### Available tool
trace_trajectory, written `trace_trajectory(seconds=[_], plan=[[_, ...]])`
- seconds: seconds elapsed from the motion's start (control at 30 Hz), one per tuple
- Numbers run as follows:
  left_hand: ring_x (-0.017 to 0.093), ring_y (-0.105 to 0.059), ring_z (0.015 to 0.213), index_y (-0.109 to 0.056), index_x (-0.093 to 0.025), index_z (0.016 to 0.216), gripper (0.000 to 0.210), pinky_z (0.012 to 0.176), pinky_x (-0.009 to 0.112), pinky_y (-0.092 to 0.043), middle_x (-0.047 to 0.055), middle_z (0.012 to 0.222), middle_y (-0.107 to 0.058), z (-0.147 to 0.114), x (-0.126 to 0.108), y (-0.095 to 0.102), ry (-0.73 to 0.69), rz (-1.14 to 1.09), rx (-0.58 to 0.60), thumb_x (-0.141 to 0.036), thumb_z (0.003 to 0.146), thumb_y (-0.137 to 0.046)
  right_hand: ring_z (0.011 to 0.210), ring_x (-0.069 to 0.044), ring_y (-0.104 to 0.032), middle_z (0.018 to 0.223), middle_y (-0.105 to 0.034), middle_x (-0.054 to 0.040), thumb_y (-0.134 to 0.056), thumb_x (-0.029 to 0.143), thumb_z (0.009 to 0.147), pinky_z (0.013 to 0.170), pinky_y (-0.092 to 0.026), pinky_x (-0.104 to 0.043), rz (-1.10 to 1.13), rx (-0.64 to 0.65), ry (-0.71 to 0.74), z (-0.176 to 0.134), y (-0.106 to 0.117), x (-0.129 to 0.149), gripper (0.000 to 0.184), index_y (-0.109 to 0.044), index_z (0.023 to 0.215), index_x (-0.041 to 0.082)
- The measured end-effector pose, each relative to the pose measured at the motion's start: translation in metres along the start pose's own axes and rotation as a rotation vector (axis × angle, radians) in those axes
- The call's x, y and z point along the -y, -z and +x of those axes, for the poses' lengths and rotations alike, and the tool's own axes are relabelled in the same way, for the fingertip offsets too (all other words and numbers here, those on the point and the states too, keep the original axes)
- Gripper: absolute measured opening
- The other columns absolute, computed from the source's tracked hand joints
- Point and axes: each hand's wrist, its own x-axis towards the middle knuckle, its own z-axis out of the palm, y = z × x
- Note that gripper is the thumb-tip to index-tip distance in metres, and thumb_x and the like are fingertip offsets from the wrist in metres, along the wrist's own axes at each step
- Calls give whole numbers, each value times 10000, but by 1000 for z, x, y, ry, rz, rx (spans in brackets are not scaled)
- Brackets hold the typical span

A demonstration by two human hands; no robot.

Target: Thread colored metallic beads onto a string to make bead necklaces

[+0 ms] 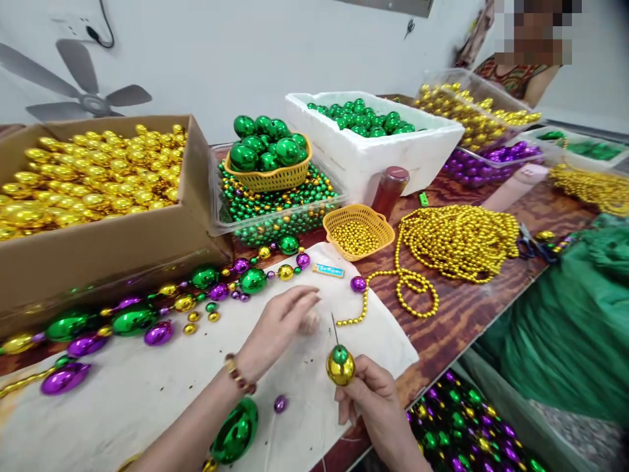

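My right hand [371,393] pinches a large gold bead [341,370]. A smaller green bead [339,354] sits on top of it, and a thin needle [335,328] sticks up out of the green one. To the left, my left hand [287,316] is above the white cloth [383,337], fingers stretched to the right, with nothing visible in them. Below it on the cloth lie a small purple bead [280,404] and a big green bead [234,429], partly behind my left forearm. Another purple bead [358,284] rests near the end of a gold bead string [364,305].
Gold beads fill a cardboard box [206,170]; green ones fill a foam box [339,154]. A strung garland [135,319] crosses the cloth's left side. Nearby are a yellow basket [386,226], a gold bead pile [462,239], a jar [390,190] and scissors [533,246]. Another person [535,78] is behind.
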Motion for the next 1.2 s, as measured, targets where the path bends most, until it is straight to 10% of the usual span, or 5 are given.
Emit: trace_trajectory(seconds=[0.17, 0.43, 0.57, 0.8, 1.2], plan=[[282, -504, 1111, -613, -199, 1158, 295, 961, 445, -402, 127, 1190, -585, 61, 3, -54, -467, 850, 97, -170, 884, -509, 394, -71, -556, 645, -660, -3, -675, 401, 862, 395, -325, -162, 89, 42, 27, -9, 8, -14, 275, -589, 761, 160], [322, -512, 1046, -609, -155, 957, 124, 889, 482, -407, 157, 991, -582, 91, 20, -96, -395, 1003, 59, -241, 888, -553, 399, -67, -557, 657, -658, -14, -688, 439, 839, 390, -321, -156, 70, -16, 24, -14, 10, -18, 309, -615, 754, 152], [268, -572, 1003, -544, -191, 1148, 270, 878, 435, -443, 130, 1082, -601, 78, 14, -75, -316, 777, -16, -263, 889, -566, 421, -74, -565, 671, -667, -15, -688, 430, 839, 393, -314, -159, 73, -38, 42, -10, 7, -14, 294, -608, 750, 162], [199, -647, 915, -612, -182, 1046, 211, 769, 330, -503, 63, 984, -638, 9, -5, 14, 210, -610, -47, -312, 880, -619, 509, -123, -613, 650, -684, -42, -667, 420, 851, 474, -372, -203, -110, -36, 73, -3, -5, 0, 279, -658, 771, 153], [211, -617, 968, -649, -228, 1000, 134, 872, 414, -493, 28, 988, -646, -46, -8, 54, 68, -568, -309, -254, 868, -648, 551, -146, -609, 650, -666, -33, -601, 417, 896, 526, -415, -238, -326, 111, 48, -4, -18, -7, 269, -668, 823, 167]])
